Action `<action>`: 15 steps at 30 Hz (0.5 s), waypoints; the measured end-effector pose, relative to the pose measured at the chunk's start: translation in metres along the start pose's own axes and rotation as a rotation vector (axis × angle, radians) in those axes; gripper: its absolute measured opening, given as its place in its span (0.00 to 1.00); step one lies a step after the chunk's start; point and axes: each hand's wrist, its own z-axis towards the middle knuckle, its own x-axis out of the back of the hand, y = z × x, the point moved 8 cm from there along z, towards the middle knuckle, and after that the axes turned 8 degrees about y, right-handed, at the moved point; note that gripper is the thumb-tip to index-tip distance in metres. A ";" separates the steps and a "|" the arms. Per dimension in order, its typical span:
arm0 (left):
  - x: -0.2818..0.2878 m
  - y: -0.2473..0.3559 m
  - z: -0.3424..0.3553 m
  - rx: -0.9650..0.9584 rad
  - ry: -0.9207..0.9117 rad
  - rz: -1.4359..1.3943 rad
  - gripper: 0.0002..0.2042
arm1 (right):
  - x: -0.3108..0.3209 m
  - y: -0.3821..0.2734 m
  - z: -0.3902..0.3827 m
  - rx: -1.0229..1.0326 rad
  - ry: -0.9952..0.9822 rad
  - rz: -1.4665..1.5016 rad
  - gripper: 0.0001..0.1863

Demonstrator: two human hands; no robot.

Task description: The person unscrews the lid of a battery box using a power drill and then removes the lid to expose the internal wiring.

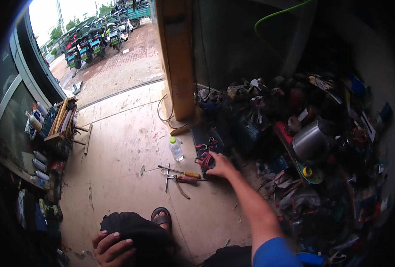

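Your right hand is stretched out, fingers curled around a bundle of red wires, just right of the clear plastic bottle with a green cap. Below that bottle lie yellow-handled and red-handled tools. Your left hand rests, fingers loosely bent, on your dark-clothed knee.

Bare floor left, perhaps clutter right

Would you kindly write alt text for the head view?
A person's right hand reaches a bundle of red wires on a tan floor, beside pliers and a clear plastic bottle. The left hand rests on a dark-clothed knee.
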 end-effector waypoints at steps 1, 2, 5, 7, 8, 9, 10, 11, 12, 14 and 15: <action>-0.001 -0.003 0.000 0.009 -0.007 -0.022 0.07 | 0.012 0.006 -0.002 0.011 -0.001 -0.006 0.56; 0.000 -0.008 -0.002 0.026 -0.013 -0.025 0.07 | 0.026 0.007 -0.001 0.049 0.017 -0.031 0.56; 0.001 -0.018 -0.007 0.035 -0.034 -0.041 0.07 | 0.051 0.007 0.003 0.063 0.067 -0.056 0.55; 0.006 -0.023 -0.010 0.022 -0.021 -0.056 0.06 | 0.051 -0.002 0.009 0.051 0.083 -0.078 0.54; 0.007 -0.025 -0.011 0.036 -0.026 -0.060 0.06 | 0.043 -0.007 0.012 0.068 0.075 -0.080 0.54; 0.009 -0.026 -0.012 0.033 -0.018 -0.065 0.06 | 0.032 -0.012 0.014 0.069 0.061 -0.082 0.54; 0.011 -0.026 -0.013 0.030 -0.009 -0.070 0.05 | 0.018 -0.018 0.016 0.074 0.037 -0.195 0.54; 0.012 -0.027 -0.014 0.044 -0.014 -0.067 0.05 | 0.002 -0.022 0.018 0.083 0.013 -0.305 0.53; 0.015 -0.027 -0.016 0.041 0.002 -0.071 0.05 | -0.018 -0.015 0.020 0.049 -0.025 -0.355 0.56; 0.021 -0.030 -0.022 0.047 0.015 -0.073 0.05 | -0.037 -0.007 0.018 0.016 0.007 -0.388 0.57; 0.024 -0.032 -0.025 0.054 0.025 -0.061 0.05 | -0.039 -0.003 0.017 -0.020 0.049 -0.419 0.58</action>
